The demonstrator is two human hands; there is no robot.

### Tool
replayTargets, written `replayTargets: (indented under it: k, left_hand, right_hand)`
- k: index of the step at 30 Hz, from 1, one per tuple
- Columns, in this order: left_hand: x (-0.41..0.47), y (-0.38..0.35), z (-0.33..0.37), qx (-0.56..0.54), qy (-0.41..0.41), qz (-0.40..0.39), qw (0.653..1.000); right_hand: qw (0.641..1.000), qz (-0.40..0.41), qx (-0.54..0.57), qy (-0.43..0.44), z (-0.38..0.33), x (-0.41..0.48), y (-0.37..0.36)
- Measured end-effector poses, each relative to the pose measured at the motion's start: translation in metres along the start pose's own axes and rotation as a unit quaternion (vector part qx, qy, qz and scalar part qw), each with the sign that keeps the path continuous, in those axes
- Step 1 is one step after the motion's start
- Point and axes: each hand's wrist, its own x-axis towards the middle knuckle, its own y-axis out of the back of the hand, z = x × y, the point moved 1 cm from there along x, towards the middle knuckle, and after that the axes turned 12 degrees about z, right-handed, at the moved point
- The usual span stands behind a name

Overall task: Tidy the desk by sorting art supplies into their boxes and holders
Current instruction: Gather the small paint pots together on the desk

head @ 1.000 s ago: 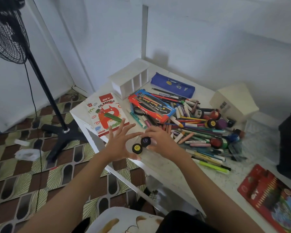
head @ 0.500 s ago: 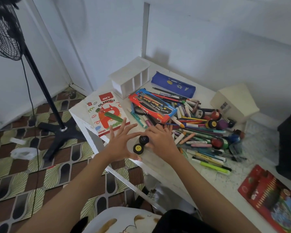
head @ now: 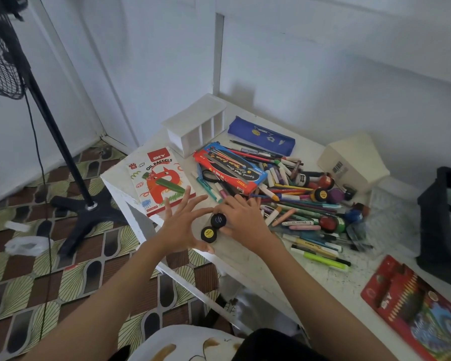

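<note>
Two small round paint jars sit side by side near the desk's front-left edge: one with a yellow label [head: 208, 234] and one with a black lid [head: 218, 220]. My left hand [head: 182, 225] has its fingers spread straight, its thumb and index finger touching the jars from the left. My right hand [head: 242, 217] curls round the black-lidded jar from the right. A heap of markers, crayons and more paint jars [head: 297, 204] lies just behind my right hand. A white compartment holder [head: 195, 126] stands at the back.
An oil pastels box [head: 162, 181], a red marker box [head: 229, 168] and a blue pencil case [head: 261, 135] lie on the desk. A cream box [head: 352, 162], black bin [head: 443, 225] and red pencil box [head: 414, 308] are at the right. A fan stand [head: 84, 204] stands left of the desk.
My right hand has lowered over the black-lidded jar, its fingers now lying toward the heap. My left hand and both jars have barely shifted.
</note>
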Motion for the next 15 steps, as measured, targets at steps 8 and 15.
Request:
replayTargets:
  k: [8, 15]
  left_hand:
    - [-0.002, 0.001, 0.002, 0.0, -0.001, 0.004, 1.0]
    - [-0.003, 0.001, 0.001, -0.018, 0.0, 0.012, 1.0]
  right_hand:
    - [1.0, -0.02, 0.019, -0.008, 0.0, -0.003, -0.002]
    - [0.969, 0.166, 0.068, -0.169, 0.062, 0.004, 0.04]
